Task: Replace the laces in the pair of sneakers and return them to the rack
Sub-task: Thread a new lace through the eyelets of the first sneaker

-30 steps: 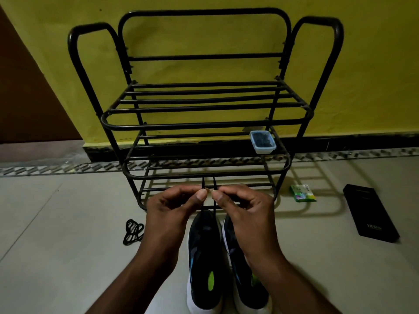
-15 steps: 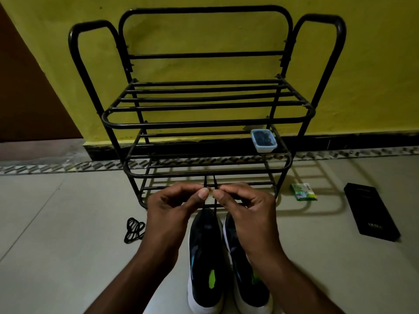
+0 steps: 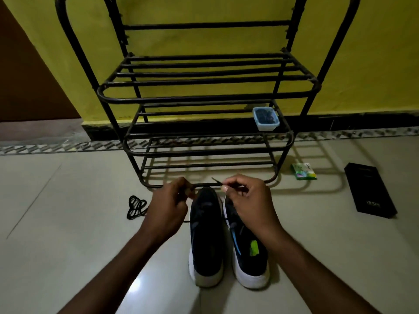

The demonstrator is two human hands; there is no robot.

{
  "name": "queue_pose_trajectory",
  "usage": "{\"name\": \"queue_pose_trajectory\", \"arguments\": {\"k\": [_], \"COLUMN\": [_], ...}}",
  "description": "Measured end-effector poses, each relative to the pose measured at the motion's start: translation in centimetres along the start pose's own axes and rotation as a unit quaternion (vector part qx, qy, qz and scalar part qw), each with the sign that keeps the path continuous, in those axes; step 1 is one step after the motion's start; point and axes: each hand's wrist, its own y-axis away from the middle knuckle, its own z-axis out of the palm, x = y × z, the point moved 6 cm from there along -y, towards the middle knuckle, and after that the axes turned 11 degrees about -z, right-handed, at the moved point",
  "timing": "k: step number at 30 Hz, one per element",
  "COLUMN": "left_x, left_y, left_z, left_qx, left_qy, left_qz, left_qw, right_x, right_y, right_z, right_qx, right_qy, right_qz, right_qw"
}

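Note:
Two dark sneakers with white soles stand side by side on the floor, heels towards me: the left sneaker [image 3: 206,236] and the right sneaker [image 3: 248,252]. My left hand [image 3: 169,209] pinches one end of a black lace beside the left sneaker's toe. My right hand [image 3: 249,200] pinches the other lace end [image 3: 216,180], which points up and to the left. The black metal shoe rack [image 3: 197,98] stands just beyond the toes, against the yellow wall. A coiled black lace [image 3: 136,206] lies on the floor to the left.
A small clear box [image 3: 265,118] with dark contents sits on the rack's middle shelf at the right. A green packet [image 3: 303,171] and a flat black box [image 3: 369,190] lie on the tiled floor to the right. A brown door is at far left.
My hands have drawn apart, each pulling a lace end outward over the sneaker toes. The view has tilted down and closer, showing both sneakers whole.

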Motion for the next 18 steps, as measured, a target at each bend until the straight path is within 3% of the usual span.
{"name": "queue_pose_trajectory", "arguments": {"k": [2, 5, 7, 9, 12, 14, 16, 18], "left_x": [-3.3, -7.6, -10.1, -11.7, -12.4, -11.0, -8.4, -6.4], "left_y": [-0.2, 0.4, 0.7, 1.1, 1.3, 0.9, 0.6, 0.5], "left_z": [1.8, 4.2, 5.2, 6.0, 6.2, 5.4, 4.7, 5.2], "left_qx": [-0.048, -0.133, -0.175, -0.214, -0.214, -0.130, -0.060, -0.111], "left_qy": [-0.134, -0.293, -0.327, -0.290, -0.280, -0.291, -0.187, 0.023], "left_qz": [-0.008, -0.052, -0.084, -0.107, -0.117, -0.082, -0.057, -0.154], "left_qw": [0.990, 0.945, 0.925, 0.927, 0.928, 0.944, 0.979, 0.982], "right_x": [2.5, 5.7, 7.1, 7.3, 6.1, 4.9, 3.7, 2.2], "right_y": [0.4, 1.1, 1.9, 2.2, 2.0, 1.7, 1.5, 1.3], "right_z": [0.9, 2.8, 3.9, 4.6, 4.5, 3.7, 2.7, 1.8], "right_qx": [-0.067, -0.222, -0.306, -0.343, -0.315, -0.273, -0.229, -0.185], "right_qy": [0.104, 0.248, 0.292, 0.297, 0.275, 0.275, 0.241, 0.169], "right_qz": [-0.004, 0.010, 0.030, 0.027, -0.006, -0.021, -0.024, -0.038], "right_qw": [0.992, 0.943, 0.906, 0.891, 0.908, 0.922, 0.943, 0.967]}}
